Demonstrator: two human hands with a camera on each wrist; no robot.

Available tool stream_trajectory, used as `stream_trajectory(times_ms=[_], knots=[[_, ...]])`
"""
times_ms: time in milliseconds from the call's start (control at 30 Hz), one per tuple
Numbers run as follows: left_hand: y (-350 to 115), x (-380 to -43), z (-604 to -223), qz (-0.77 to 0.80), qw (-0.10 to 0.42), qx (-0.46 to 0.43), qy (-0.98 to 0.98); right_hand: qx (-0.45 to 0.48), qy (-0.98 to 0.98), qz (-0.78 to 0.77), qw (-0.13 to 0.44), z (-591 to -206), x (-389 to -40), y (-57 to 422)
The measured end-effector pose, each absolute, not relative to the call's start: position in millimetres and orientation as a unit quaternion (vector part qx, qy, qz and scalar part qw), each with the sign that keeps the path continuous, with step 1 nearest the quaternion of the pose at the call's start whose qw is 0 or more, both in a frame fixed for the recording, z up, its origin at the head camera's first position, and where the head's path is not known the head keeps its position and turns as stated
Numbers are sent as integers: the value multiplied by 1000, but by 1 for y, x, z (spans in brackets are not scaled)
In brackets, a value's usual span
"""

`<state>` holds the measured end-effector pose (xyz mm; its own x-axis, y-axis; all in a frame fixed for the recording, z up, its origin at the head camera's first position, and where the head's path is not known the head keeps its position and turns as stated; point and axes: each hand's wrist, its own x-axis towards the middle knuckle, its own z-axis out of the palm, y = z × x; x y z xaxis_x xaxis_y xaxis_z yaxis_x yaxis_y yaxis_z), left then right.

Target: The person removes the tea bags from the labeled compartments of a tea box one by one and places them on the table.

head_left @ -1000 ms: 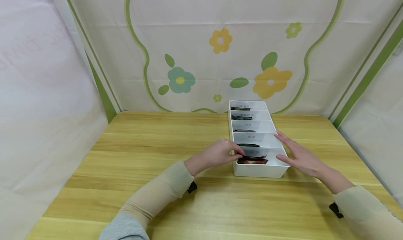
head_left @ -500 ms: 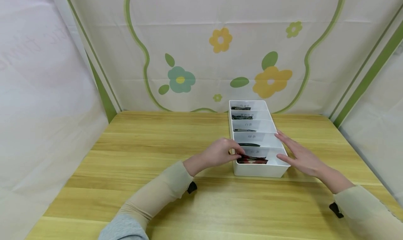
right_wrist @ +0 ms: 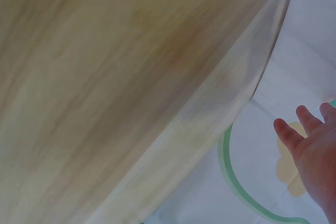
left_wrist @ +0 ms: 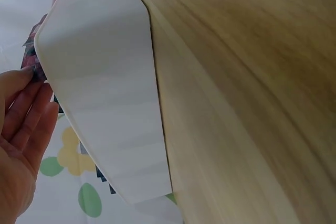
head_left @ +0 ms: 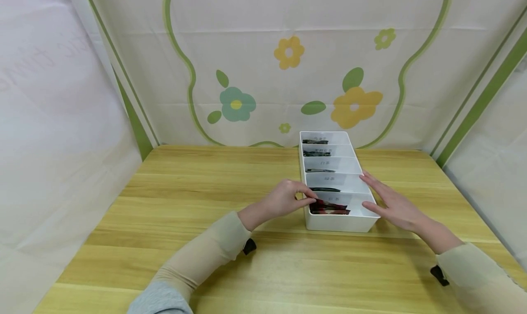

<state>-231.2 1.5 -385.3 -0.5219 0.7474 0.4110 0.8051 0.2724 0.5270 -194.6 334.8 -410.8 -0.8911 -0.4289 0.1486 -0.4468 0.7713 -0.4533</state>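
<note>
A long white divided box [head_left: 341, 222] stands on the table, its compartments labelled in Chinese characters. In the nearest compartment are dark red tea sachets [head_left: 329, 211]. My left hand [head_left: 286, 198] is at the box's left rim, with thumb and forefinger pinching the left end of one dark red tea sachet [left_wrist: 30, 59]; that sachet sits tilted, its left end raised. My right hand [head_left: 393, 206] is at the box's right side, fingers spread and fairly straight, fingertips at the rim. In the right wrist view only part of the right hand [right_wrist: 317, 153] shows, without the box.
Behind the front compartment, each further one holds dark or greyish sachets [head_left: 325, 189] along its left side. The wooden table [head_left: 222, 181] extends around the box. A white cloth with printed flowers [head_left: 255, 53] hangs behind the table, with more cloth at both sides.
My left thumb and forefinger have risen slightly and shifted a little left, tipping up the pinched tea sachet so more of its red face shows. My right hand and the box stay put.
</note>
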Motion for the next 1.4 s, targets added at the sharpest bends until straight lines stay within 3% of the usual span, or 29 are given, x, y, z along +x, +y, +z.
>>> stream_trajectory(times_ms=[633,1400], knots=[[4,-236,-386,-388,142,-486,-770,230,-941,249,16,-409,-195,333],[-31,-238,-336,-473,202,-474,-714,224,-942,251,15,-410,-193,333]])
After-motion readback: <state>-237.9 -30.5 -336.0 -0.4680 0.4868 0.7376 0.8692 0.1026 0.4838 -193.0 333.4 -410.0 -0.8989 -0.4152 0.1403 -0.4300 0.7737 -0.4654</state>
